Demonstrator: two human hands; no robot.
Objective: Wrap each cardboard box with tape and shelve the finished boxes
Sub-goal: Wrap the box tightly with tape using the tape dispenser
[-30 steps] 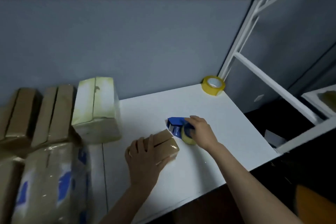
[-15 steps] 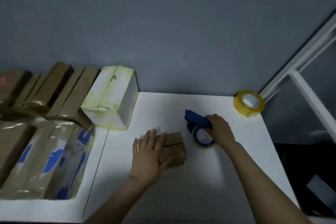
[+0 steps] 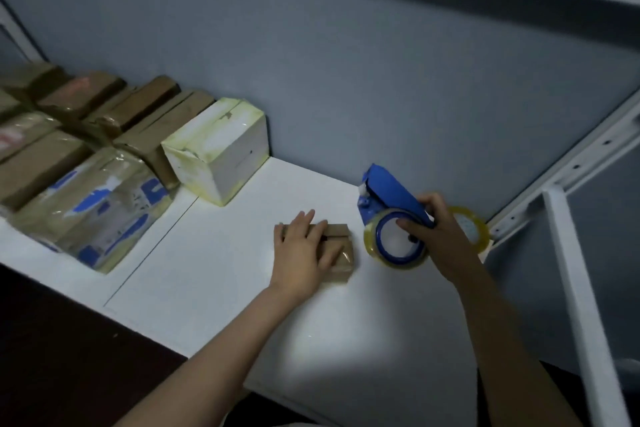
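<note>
While the left hand [image 3: 299, 253] lies flat on one box [image 3: 343, 263], the right hand [image 3: 443, 239] clutches one dispenser [image 3: 388, 191].

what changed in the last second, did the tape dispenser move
The right hand, gripping the blue tape dispenser throughout, has lifted it off the table, right of the cardboard box. The left hand stays flat on that box; the yellow tape roll stays in the corner.
</note>
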